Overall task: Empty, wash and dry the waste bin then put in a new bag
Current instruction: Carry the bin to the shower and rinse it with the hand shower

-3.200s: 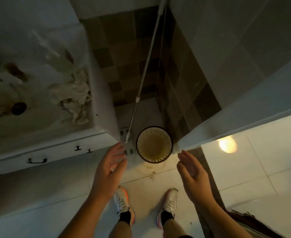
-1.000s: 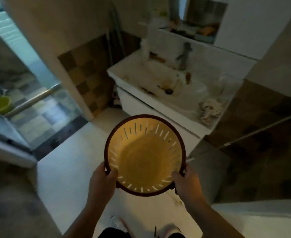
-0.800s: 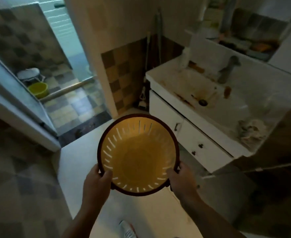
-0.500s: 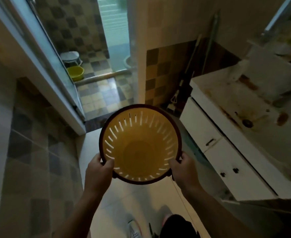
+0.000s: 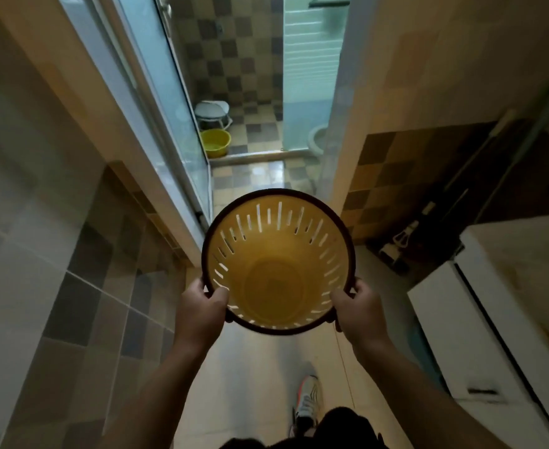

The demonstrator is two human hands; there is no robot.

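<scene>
1. Tiled floor [image 5: 253,361] below both hands; checkered tiles beyond the doorway ahead.
2. White cabinet [image 5: 480,322] right of the right hand, cut off by the frame.
3. Waste bin [image 5: 278,264], empty, between the hands, mouth toward the camera.
4. Left hand [image 5: 202,311] and right hand [image 5: 357,311] each curl round its dark rim; fingers hidden outside.
5. Yellow basin [image 5: 215,143] far ahead.

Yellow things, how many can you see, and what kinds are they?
Waste bin, held by the left hand and right hand: 1
Basin on the floor beyond the doorway: 1
Total: 2
</scene>
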